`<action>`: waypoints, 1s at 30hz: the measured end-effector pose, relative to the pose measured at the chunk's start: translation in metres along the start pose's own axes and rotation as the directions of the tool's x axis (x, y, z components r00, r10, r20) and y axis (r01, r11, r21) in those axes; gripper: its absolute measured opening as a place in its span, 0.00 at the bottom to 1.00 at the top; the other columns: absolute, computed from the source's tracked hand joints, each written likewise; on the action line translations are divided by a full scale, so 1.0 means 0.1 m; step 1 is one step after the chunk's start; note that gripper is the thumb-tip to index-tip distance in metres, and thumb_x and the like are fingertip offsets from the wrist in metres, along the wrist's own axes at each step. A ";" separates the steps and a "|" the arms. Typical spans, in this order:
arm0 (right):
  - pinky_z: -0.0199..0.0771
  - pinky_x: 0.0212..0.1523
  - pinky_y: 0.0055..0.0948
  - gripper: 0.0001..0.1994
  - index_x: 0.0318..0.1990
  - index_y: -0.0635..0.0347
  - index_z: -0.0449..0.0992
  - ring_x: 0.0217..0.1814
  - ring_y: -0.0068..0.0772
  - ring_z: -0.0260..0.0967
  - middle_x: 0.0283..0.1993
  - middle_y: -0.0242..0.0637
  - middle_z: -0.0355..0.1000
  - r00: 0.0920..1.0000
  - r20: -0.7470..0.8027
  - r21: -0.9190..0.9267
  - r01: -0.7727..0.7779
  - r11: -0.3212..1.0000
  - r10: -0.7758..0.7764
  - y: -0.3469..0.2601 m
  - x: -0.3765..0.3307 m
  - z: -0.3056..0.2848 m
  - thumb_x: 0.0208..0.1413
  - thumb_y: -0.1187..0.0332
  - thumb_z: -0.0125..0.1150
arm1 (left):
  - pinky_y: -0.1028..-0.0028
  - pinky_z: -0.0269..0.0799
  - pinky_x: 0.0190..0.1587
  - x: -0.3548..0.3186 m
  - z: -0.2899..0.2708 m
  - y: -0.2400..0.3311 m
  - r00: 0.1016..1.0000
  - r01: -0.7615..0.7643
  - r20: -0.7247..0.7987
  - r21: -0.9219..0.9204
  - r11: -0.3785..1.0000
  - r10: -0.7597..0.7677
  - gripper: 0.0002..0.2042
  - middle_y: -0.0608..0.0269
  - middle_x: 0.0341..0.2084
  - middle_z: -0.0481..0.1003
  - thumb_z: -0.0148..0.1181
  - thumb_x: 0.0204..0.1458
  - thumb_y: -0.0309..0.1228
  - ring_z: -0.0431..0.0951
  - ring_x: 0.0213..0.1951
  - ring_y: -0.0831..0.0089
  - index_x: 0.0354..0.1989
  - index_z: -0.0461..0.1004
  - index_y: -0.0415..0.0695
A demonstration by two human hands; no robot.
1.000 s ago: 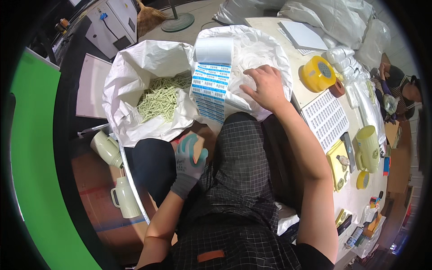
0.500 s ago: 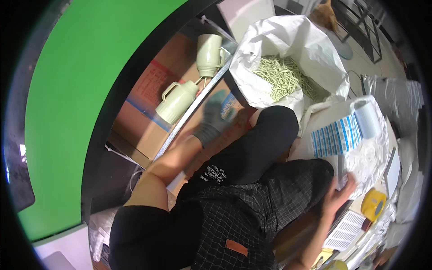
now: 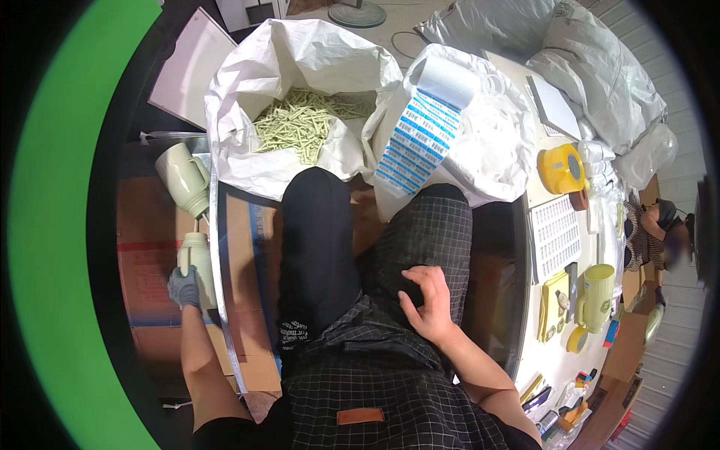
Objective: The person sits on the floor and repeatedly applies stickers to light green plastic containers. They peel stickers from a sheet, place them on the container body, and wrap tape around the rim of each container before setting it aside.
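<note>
Mug [image 3: 196, 259]: pale green, lying low at the person's left, over the cardboard boxes [image 3: 146, 255] and just outside the metal table edge [image 3: 219, 255]. Its lower end sits in the left hand [image 3: 184, 287], which wears a grey glove. The gloved fingers are wrapped round the mug's base, closed on it; the rest of the mug sticks up beyond the hand toward the top of the frame. How firm the hold is cannot be told.

A second mug [image 3: 184, 178] of the same colour, handle to the right, stands just above the held one, close to it; whether the two touch cannot be told.

Right hand [image 3: 426, 300]: bare, resting palm down on the checked cloth over the right thigh. Fingers are loosely bent and slightly spread, holding nothing. It lies well apart from the mug, across the lap.

Surroundings: an open white sack [image 3: 300, 82] of pale green sticks [image 3: 304, 124] stands ahead of the knees. To its right, a roll of blue-and-white labels [image 3: 420, 131] hangs down over a second white bag [image 3: 495, 142]. On the table at the right lie a yellow tape dispenser [image 3: 561, 169], a white sheet of labels [image 3: 556, 240] and a third green mug [image 3: 596, 296], standing upright.
</note>
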State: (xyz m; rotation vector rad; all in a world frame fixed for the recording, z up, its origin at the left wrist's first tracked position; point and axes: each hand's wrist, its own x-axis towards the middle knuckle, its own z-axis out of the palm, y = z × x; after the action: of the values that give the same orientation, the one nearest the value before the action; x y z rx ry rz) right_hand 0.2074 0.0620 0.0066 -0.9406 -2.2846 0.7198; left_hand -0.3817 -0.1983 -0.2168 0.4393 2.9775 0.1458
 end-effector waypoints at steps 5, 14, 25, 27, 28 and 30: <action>0.79 0.54 0.41 0.15 0.51 0.62 0.81 0.49 0.47 0.79 0.47 0.45 0.79 0.989 0.007 0.306 -0.140 0.942 0.145 -0.09 -0.02 0.11 0.56 0.80 0.72 | 0.47 0.73 0.59 -0.75 -0.84 0.94 0.720 -0.479 -0.630 -0.147 0.866 0.291 0.18 0.54 0.49 0.77 0.79 0.57 0.42 0.76 0.56 0.50 0.47 0.82 0.42; 0.57 0.82 0.57 0.72 0.86 0.62 0.44 0.88 0.54 0.51 0.89 0.51 0.47 0.973 -0.200 0.406 0.188 0.894 -0.114 -0.38 0.33 -0.10 0.43 0.41 0.90 | 0.57 0.77 0.64 -2.04 -2.49 3.51 0.277 -0.808 -0.469 -0.587 -0.062 0.839 0.23 0.54 0.55 0.84 0.76 0.55 0.41 0.83 0.60 0.52 0.55 0.83 0.42; 0.62 0.78 0.55 0.60 0.78 0.64 0.61 0.79 0.57 0.61 0.76 0.52 0.61 0.980 -0.192 0.316 0.009 0.949 0.055 -0.29 0.10 0.19 0.41 0.49 0.93 | 0.50 0.70 0.71 -2.62 -2.15 3.39 0.227 -0.598 -0.124 -0.801 0.037 0.966 0.33 0.50 0.68 0.76 0.74 0.55 0.36 0.77 0.67 0.47 0.70 0.74 0.43; 0.63 0.77 0.53 0.56 0.77 0.64 0.63 0.79 0.57 0.61 0.76 0.52 0.60 0.992 -0.126 0.273 0.014 0.962 0.021 -0.23 0.29 0.15 0.44 0.50 0.91 | 0.44 0.67 0.72 -2.94 -2.24 3.31 0.198 -0.632 -0.144 -0.775 0.014 0.970 0.42 0.49 0.72 0.72 0.79 0.49 0.47 0.72 0.70 0.41 0.73 0.72 0.44; 0.64 0.76 0.53 0.54 0.76 0.65 0.64 0.77 0.57 0.63 0.76 0.54 0.62 0.997 -0.079 0.253 0.043 0.967 -0.024 -0.17 0.38 0.12 0.46 0.49 0.89 | 0.40 0.65 0.73 -3.11 -2.19 3.28 0.217 -0.699 -0.164 -0.714 0.036 0.962 0.46 0.50 0.73 0.69 0.80 0.45 0.52 0.70 0.71 0.38 0.73 0.72 0.45; 0.67 0.73 0.53 0.42 0.73 0.68 0.67 0.72 0.59 0.70 0.71 0.54 0.71 0.993 -0.099 0.138 0.080 0.987 -0.067 -0.13 0.52 0.19 0.60 0.51 0.79 | 0.37 0.65 0.73 -3.28 -2.11 3.27 0.197 -0.892 -0.250 -0.448 0.067 0.948 0.43 0.51 0.72 0.69 0.78 0.46 0.55 0.69 0.72 0.39 0.71 0.74 0.48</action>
State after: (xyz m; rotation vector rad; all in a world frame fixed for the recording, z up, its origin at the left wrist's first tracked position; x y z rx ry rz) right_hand 0.1581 0.0879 0.0162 -0.8026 -2.1435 0.7786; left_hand -0.0076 0.0013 0.0657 2.1030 1.7970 0.9553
